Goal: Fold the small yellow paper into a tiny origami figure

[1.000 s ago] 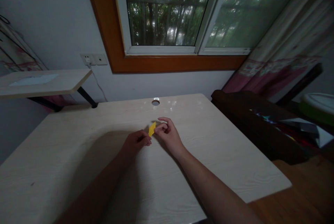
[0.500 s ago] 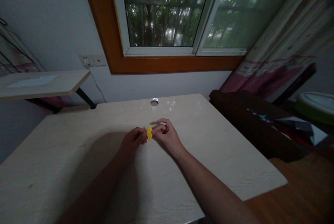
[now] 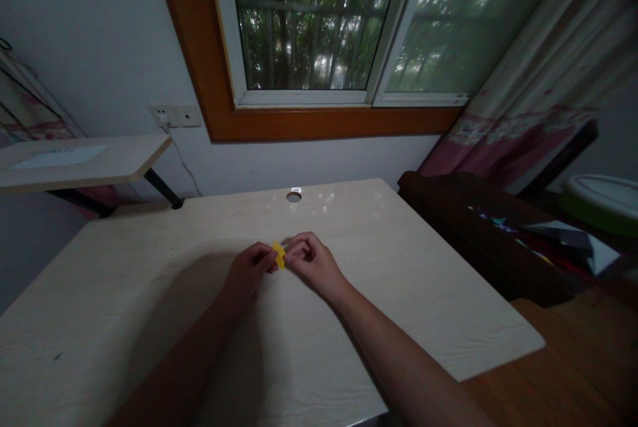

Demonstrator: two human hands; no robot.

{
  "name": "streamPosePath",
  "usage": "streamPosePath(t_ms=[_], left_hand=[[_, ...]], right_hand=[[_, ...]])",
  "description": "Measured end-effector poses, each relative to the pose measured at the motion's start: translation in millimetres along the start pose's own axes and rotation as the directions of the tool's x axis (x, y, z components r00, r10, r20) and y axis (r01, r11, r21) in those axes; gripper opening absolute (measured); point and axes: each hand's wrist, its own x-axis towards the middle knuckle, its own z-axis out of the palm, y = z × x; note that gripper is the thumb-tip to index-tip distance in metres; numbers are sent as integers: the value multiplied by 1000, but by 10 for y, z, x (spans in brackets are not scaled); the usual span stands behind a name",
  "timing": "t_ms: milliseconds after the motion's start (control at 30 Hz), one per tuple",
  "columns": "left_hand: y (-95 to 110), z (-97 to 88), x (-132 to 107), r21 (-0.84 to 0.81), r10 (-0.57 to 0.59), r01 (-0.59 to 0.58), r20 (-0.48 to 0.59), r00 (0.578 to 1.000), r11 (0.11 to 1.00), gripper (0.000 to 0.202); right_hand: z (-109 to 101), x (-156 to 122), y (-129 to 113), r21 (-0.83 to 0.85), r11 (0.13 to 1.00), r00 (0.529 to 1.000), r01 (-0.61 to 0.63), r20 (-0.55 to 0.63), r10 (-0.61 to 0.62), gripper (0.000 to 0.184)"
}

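Yellow piece [image 3: 279, 256] turned; top now leans left.

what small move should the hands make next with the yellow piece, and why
Perhaps steady the yellow piece with the left hand and gently press its near edge with the right hand: both hands pinch it from opposite sides over the desk, though any creases are too small to make out.

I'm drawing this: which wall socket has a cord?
The left socket, farther from the window frame; a cord hangs from it, none from the right socket.
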Motion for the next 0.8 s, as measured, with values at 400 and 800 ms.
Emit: streamPosePath(t_ms=[400,800], left_hand=[[-37,-4,15,26,27,-26,-19,999,999,21],[-168,-37,26,-143,288,-278,53,956,950,26]], right_hand=[[5,14,49,39,998,999,-40,12,39,22],[-45,32,66,6,1000,1000,-25,4,25,15]])
